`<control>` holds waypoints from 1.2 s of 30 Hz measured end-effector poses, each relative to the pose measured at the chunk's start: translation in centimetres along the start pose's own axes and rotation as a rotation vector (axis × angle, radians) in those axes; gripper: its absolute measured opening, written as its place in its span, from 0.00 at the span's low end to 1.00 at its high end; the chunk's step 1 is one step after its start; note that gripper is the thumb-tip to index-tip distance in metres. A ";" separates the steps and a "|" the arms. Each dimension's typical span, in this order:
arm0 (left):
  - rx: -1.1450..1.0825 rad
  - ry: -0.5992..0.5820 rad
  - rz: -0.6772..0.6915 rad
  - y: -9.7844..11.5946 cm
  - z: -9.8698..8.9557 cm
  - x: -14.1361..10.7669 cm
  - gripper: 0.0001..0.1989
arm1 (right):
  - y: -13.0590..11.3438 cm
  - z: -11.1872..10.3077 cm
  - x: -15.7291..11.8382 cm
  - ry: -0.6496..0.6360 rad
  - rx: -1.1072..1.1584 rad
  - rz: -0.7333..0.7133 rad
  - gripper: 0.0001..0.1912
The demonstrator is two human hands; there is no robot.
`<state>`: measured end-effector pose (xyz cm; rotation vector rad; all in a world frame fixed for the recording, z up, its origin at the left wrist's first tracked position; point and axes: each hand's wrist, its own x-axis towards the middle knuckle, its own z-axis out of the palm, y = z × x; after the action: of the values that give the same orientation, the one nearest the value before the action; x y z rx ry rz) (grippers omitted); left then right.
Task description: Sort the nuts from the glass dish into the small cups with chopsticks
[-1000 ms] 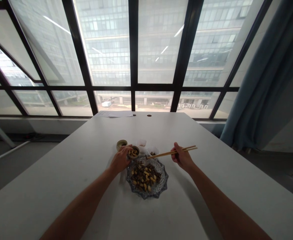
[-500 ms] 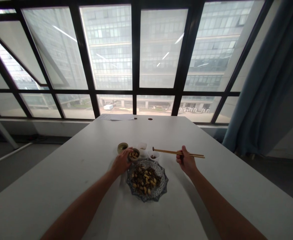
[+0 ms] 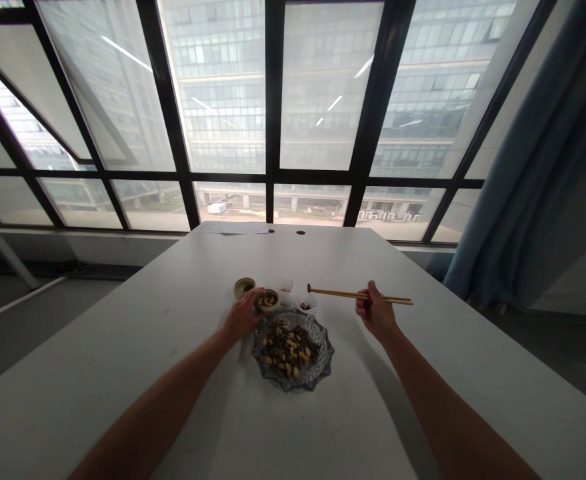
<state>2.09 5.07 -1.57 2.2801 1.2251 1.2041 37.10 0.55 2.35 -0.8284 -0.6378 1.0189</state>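
Observation:
My right hand (image 3: 377,313) grips a pair of wooden chopsticks (image 3: 340,293), with a small dark reddish-brown piece (image 3: 309,288) at their tips, above the white cup on the right (image 3: 313,305). My left hand (image 3: 244,315) holds the side of a small bowl (image 3: 267,300) of light brown pieces. Just in front of it lies a scalloped glass dish (image 3: 324,363) with peanuts and dark seeds mixed. Behind my left fingers stands an olive-coloured bowl (image 3: 244,288). Another white cup (image 3: 286,287) sits between the small bowl and the right cup.
The white table (image 3: 173,400) reaches to the windows. Papers (image 3: 233,228) lie at its far edge, beside two round dark holes. A blue curtain (image 3: 517,167) hangs at the right, and a white metal frame (image 3: 7,250) stands at the left.
The camera view has tilted slightly, so the table items appear a little higher. Both hands keep their holds, and the chopsticks have shifted slightly to the right in view.

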 end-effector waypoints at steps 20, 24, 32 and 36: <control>-0.001 -0.039 -0.049 -1.9 1.0 -0.1 0.38 | -0.3 0.1 -0.2 -0.008 -0.034 0.018 0.28; 0.016 -0.052 -0.055 -2.1 0.9 0.2 0.39 | -0.4 0.2 -0.2 -0.007 -0.026 0.021 0.28; 0.006 -0.059 -0.081 -2.0 0.9 0.3 0.39 | -0.1 0.1 -0.4 -0.019 -0.141 0.031 0.30; 0.002 -0.049 -0.072 -1.9 0.8 0.4 0.38 | -0.4 0.4 -0.6 0.007 -0.262 -0.014 0.35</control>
<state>1.80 6.62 -2.98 2.2333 1.2798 1.1153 36.76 0.03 2.90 -1.0541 -0.7815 0.9306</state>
